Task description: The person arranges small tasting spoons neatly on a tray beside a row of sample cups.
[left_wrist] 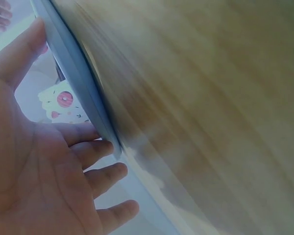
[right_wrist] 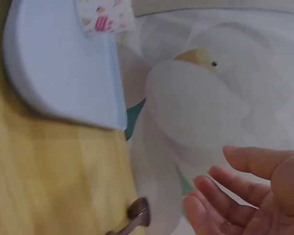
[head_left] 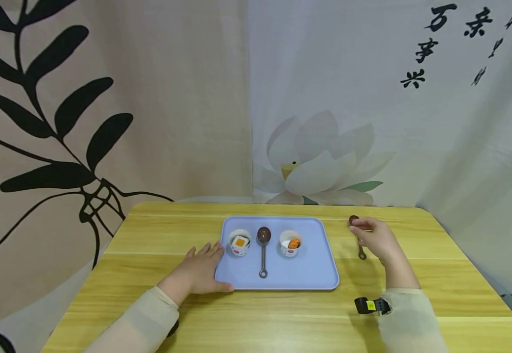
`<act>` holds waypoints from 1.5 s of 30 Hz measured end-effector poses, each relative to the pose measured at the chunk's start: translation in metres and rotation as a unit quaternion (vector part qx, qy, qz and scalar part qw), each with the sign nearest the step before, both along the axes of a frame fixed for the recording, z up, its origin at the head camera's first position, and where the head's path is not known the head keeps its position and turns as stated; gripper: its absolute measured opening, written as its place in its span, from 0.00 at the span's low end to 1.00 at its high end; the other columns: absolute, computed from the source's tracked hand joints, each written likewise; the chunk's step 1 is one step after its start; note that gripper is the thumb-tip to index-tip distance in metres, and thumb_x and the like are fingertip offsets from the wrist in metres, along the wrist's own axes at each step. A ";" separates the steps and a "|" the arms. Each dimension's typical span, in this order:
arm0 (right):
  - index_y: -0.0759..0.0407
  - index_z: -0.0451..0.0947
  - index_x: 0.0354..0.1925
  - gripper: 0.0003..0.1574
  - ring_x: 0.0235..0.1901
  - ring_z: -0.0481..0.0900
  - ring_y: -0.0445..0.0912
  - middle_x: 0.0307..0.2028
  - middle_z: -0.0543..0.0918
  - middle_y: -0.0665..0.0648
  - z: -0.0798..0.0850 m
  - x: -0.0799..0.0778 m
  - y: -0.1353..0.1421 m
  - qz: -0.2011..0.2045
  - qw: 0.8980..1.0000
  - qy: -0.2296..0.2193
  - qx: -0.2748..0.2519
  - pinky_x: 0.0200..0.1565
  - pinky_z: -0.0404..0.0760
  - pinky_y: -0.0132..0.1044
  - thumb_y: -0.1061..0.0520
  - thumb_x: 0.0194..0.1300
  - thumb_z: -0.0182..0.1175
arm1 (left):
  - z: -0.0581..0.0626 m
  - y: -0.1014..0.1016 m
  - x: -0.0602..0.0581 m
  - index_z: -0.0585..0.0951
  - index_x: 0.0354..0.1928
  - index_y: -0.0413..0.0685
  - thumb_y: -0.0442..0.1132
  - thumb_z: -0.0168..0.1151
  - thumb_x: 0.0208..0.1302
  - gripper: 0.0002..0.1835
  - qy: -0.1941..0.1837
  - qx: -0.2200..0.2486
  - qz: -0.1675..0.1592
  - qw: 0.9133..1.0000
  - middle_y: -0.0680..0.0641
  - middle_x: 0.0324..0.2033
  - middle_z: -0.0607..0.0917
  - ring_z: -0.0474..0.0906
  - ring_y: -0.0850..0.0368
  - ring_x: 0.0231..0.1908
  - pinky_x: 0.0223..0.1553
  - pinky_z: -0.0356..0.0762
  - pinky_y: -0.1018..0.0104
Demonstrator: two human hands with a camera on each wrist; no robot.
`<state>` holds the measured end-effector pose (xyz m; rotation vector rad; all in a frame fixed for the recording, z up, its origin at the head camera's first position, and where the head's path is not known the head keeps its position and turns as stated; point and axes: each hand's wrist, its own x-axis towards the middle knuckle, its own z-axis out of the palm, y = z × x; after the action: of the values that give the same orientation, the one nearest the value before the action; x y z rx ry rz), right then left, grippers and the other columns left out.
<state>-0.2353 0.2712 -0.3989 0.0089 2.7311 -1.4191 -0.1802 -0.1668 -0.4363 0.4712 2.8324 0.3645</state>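
A pale cloth backdrop (head_left: 185, 98) printed with dark leaves, a lotus and black characters hangs behind your wooden table (head_left: 282, 318). On the table sits a light-blue tray (head_left: 315, 267). Your left hand (head_left: 199, 270) lies at the tray's left end, fingers spread and straight, the thumb at the near rim. Your right hand (head_left: 374, 239) hovers over the table to the right of the tray, fingers loosely bent, the thumb apart from them and nothing between. Under it lies a brown spoon (head_left: 361, 254), on the wood and well clear of the tray; the right wrist view shows a gap between spoon and fingers. A matching spoon (head_left: 263, 247) rests on the tray, bowl toward the backdrop, between two small printed cups. The left cup (head_left: 239, 250) holds a white piece (head_left: 240, 241) with an orange patch; the right cup (head_left: 289, 252) holds an orange piece (head_left: 294, 243).
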 end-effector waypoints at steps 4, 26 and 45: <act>0.71 0.70 0.64 0.28 0.57 0.76 0.66 0.61 0.73 0.75 -0.009 -0.006 0.005 -0.021 1.000 0.005 0.012 0.55 0.80 0.54 0.52 0.76 0.54 | 0.001 0.000 0.000 0.61 0.74 0.34 0.71 0.68 0.51 0.61 0.000 0.001 0.001 1.000 0.35 0.75 0.58 0.52 0.33 0.74 0.69 0.45 0.30; 0.76 0.67 0.64 0.29 0.56 0.72 0.67 0.59 0.72 0.77 -0.042 -0.031 0.027 -0.091 0.992 -0.080 0.040 0.54 0.76 0.57 0.58 0.73 0.55 | -0.001 0.000 -0.001 0.60 0.75 0.34 0.72 0.68 0.51 0.61 -0.003 0.000 -0.003 1.000 0.35 0.75 0.58 0.51 0.34 0.74 0.70 0.45 0.31; 0.76 0.71 0.59 0.25 0.32 0.78 0.47 0.45 0.81 0.70 -0.053 -0.040 0.031 -0.105 0.990 -0.093 0.000 0.31 0.78 0.36 0.63 0.69 0.58 | 0.000 0.001 0.000 0.60 0.75 0.34 0.72 0.68 0.51 0.61 -0.003 -0.003 0.000 1.000 0.35 0.75 0.58 0.52 0.33 0.74 0.70 0.45 0.31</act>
<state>-0.2755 0.3026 -0.4518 0.4183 2.6388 -1.3842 -0.1805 -0.1658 -0.4367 0.4686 2.8263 0.3576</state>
